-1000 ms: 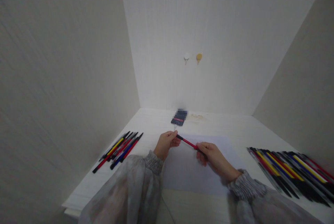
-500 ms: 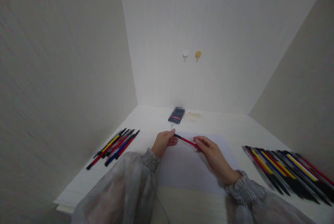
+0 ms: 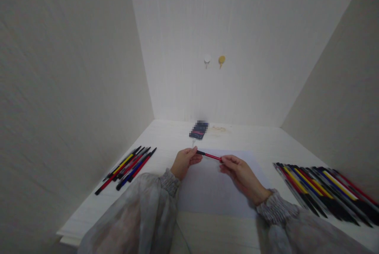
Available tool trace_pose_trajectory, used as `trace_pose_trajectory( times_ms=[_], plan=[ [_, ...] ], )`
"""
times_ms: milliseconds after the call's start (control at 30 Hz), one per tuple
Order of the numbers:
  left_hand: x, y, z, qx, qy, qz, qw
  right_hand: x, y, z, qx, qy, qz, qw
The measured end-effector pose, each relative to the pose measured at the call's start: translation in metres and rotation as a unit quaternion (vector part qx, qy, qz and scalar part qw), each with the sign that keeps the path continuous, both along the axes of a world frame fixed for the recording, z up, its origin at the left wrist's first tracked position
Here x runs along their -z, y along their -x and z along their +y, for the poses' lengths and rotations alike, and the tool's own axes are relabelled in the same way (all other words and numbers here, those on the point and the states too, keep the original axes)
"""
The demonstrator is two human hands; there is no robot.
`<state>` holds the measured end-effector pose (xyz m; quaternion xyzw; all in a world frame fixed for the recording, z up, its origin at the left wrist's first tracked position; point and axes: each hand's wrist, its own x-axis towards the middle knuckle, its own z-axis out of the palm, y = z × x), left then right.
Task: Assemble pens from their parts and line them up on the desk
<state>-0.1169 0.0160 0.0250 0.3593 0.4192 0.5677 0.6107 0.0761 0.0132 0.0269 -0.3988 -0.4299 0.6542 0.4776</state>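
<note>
A red pen with a black end is held slantwise above a white sheet of paper. My left hand pinches its black end between thumb and fingers. At the other end, the fingertips of my right hand are closed on the pen's red barrel tip. Left of my hands lies a loose group of pens in red, yellow, blue and black. Over on the right a row of pens lies side by side, with black ends toward me.
A phone with a cable lies at the back of the white table. A white hook and a yellow hook are fixed on the back wall. Walls close in the table at left and right.
My right hand's fingers have closed further around the red pen's end, and the pen lies slightly flatter. The whole view has shifted a little; the other pens lie as before.
</note>
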Motion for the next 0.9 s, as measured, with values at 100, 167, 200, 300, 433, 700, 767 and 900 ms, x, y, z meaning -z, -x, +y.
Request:
trace_pose_trajectory(
  times_ms=[100,167,200,300,433,700,767,900],
  plan=[
    [0.0001,0.0000,-0.0002,0.004,-0.007,-0.009,1.000,-0.0002,0.0003,-0.0026,-0.044,0.042,-0.019,0.998],
    [-0.0001,-0.0002,-0.0003,0.006,-0.009,-0.010,1.000,0.0017,0.0010,-0.0025,-0.051,0.039,-0.039,0.997],
    [-0.0002,-0.0003,-0.0004,0.005,-0.009,-0.009,1.000,0.0027,0.0015,-0.0020,-0.042,0.027,-0.043,0.998],
    [-0.0006,-0.0007,-0.0007,-0.002,-0.008,-0.005,1.000,0.0031,0.0026,-0.0006,-0.004,-0.014,-0.039,0.999],
    [-0.0013,-0.0011,-0.0013,-0.003,0.007,-0.010,1.000,-0.0025,0.0021,-0.0013,0.017,-0.025,-0.016,0.999],
    [0.0013,-0.0006,-0.0005,-0.003,-0.010,-0.021,1.000,0.0010,0.0010,-0.0023,-0.054,0.049,-0.036,0.997],
    [0.0017,-0.0006,-0.0002,-0.009,-0.008,-0.020,1.000,0.0018,0.0011,-0.0009,-0.019,0.008,-0.045,0.999],
    [0.0019,-0.0009,0.0003,-0.017,0.001,-0.017,1.000,-0.0027,0.0016,-0.0006,0.036,-0.039,-0.037,0.998]
  ],
)
